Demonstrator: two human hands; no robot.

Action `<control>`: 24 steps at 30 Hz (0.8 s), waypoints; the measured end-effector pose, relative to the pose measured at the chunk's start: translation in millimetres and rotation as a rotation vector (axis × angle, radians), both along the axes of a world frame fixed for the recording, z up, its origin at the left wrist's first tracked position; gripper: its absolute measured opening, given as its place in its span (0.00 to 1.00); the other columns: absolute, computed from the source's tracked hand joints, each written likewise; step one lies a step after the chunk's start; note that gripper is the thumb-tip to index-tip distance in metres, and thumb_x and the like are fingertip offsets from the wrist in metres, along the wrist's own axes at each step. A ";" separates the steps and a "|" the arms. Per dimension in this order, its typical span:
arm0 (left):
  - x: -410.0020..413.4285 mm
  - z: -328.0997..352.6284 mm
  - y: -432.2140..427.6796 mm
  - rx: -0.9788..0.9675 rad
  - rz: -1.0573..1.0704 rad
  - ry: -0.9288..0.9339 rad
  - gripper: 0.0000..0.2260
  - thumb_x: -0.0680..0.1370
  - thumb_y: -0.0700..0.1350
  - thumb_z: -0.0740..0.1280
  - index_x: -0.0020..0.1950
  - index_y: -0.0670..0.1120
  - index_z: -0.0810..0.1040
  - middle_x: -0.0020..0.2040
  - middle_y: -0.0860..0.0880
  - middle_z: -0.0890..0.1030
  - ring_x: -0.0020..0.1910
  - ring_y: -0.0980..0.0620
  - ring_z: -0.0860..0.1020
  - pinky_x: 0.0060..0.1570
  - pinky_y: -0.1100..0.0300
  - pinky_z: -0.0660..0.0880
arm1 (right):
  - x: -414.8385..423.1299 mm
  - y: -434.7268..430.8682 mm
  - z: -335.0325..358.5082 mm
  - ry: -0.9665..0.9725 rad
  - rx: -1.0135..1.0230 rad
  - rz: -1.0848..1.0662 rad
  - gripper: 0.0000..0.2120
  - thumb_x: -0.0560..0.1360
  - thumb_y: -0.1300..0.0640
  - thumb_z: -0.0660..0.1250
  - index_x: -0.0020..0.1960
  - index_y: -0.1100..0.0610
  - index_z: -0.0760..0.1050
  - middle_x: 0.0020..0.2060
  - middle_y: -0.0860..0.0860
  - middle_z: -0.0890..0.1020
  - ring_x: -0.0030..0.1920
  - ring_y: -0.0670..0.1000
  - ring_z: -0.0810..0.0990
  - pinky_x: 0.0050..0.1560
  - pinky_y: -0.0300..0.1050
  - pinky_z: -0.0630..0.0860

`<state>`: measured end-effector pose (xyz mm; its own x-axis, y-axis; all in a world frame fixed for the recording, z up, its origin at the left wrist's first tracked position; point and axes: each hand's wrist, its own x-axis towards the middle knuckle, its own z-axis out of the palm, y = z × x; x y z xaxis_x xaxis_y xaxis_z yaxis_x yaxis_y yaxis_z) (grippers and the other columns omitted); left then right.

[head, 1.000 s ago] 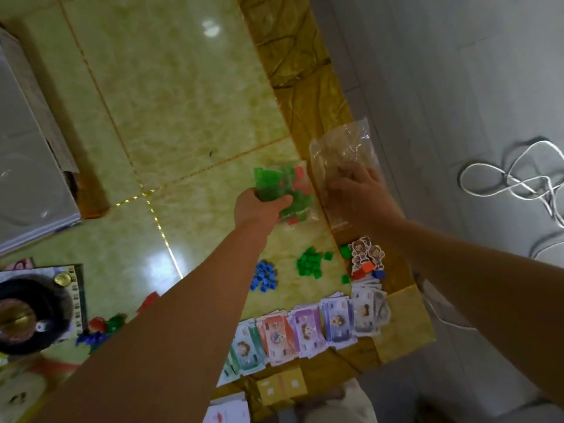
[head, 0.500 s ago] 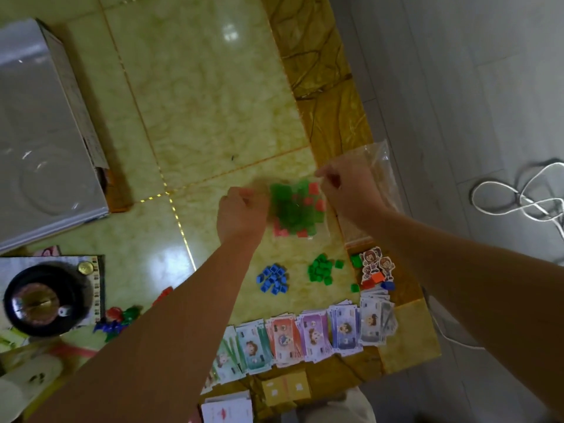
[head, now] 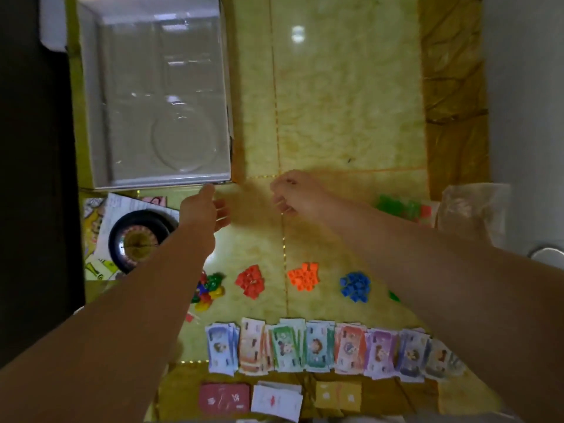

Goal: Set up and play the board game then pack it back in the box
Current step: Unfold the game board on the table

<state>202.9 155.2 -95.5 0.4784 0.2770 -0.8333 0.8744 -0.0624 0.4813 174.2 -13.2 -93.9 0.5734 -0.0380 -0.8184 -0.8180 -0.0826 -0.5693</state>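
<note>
My left hand [head: 205,206] reaches toward the near right corner of the open white game box [head: 91,117], fingers stretched out and holding nothing. My right hand [head: 294,190] hovers over the floor beside it, fingers loosely curled, with nothing visible in it. A clear bag of green and red pieces [head: 403,206] lies on the floor to the right, next to an empty plastic bag [head: 471,206]. Piles of red [head: 250,280], orange [head: 305,276] and blue pieces [head: 355,285] sit between my arms.
A roulette wheel [head: 137,236] rests on a printed sheet at the left. Mixed coloured pawns [head: 209,290] lie by my left forearm. A row of play money [head: 320,346] and red [head: 224,398], white [head: 276,403] and yellow card stacks [head: 337,395] lie nearest me.
Both hands let go of the bag of green and red pieces, which now lies on the floor at the right. Hands and view have swung left toward the box.
</note>
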 end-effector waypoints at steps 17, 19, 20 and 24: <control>55.1 -13.5 61.1 -0.179 0.229 0.003 0.10 0.81 0.38 0.62 0.59 0.34 0.73 0.38 0.42 0.78 0.25 0.54 0.79 0.30 0.61 0.80 | 79.2 93.0 -40.1 -0.107 -0.368 0.168 0.25 0.74 0.62 0.65 0.71 0.56 0.69 0.57 0.57 0.80 0.59 0.63 0.79 0.63 0.56 0.74; 63.5 -7.7 68.0 -0.148 0.205 -0.009 0.06 0.81 0.38 0.61 0.53 0.35 0.73 0.36 0.43 0.77 0.21 0.55 0.77 0.29 0.62 0.79 | 86.2 105.5 -41.8 -0.127 -0.377 0.181 0.22 0.74 0.63 0.65 0.68 0.59 0.72 0.52 0.57 0.79 0.58 0.64 0.78 0.61 0.58 0.74; 67.9 -5.4 72.5 -0.118 0.179 -0.014 0.06 0.81 0.39 0.60 0.52 0.36 0.72 0.37 0.43 0.76 0.20 0.54 0.77 0.28 0.62 0.78 | 89.2 113.4 -42.4 -0.133 -0.387 0.194 0.21 0.74 0.63 0.65 0.67 0.58 0.72 0.52 0.57 0.79 0.58 0.64 0.78 0.60 0.58 0.74; 75.6 -2.2 93.1 0.140 -0.148 -0.013 0.08 0.80 0.43 0.59 0.44 0.41 0.73 0.40 0.43 0.79 0.32 0.47 0.78 0.29 0.61 0.74 | 93.6 132.8 -32.7 -0.164 -0.409 0.220 0.25 0.76 0.59 0.65 0.72 0.56 0.66 0.60 0.59 0.78 0.60 0.60 0.77 0.61 0.54 0.73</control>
